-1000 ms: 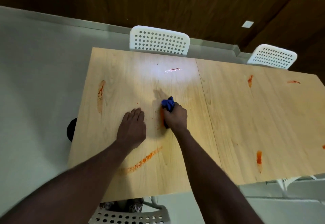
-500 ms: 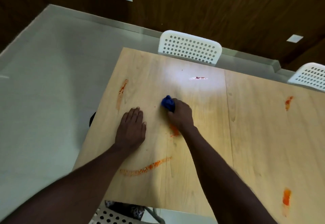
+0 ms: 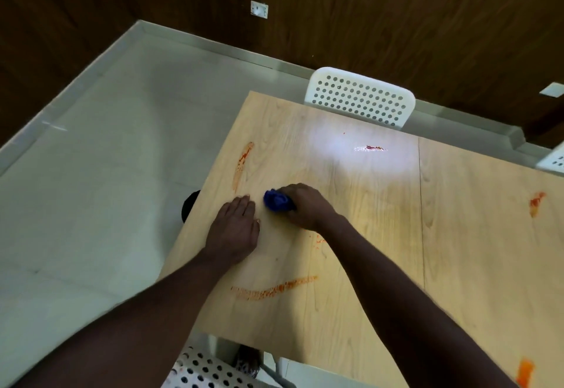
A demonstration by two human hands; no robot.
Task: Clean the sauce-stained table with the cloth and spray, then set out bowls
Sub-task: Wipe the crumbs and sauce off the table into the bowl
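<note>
since half a second ago the right hand has dragged the blue cloth leftward, so the wad now sits just beside the fingertips of the left hand, and the orange smear by the right wrist has thinned to faint specks. the right hand's fingers curl over the crumpled, soft-looking cloth and press it to the table, a pale wood-grain top with a straight seam to the right of the arms. the left hand lies flat, fingers straight and together, palm on the wood. a long grainy sauce streak curves between the forearms. another streak runs near the left edge, and a glossy stain glints in a bright patch of light. a white perforated plastic chair stands at the far side, before dark wood panelling.
</note>
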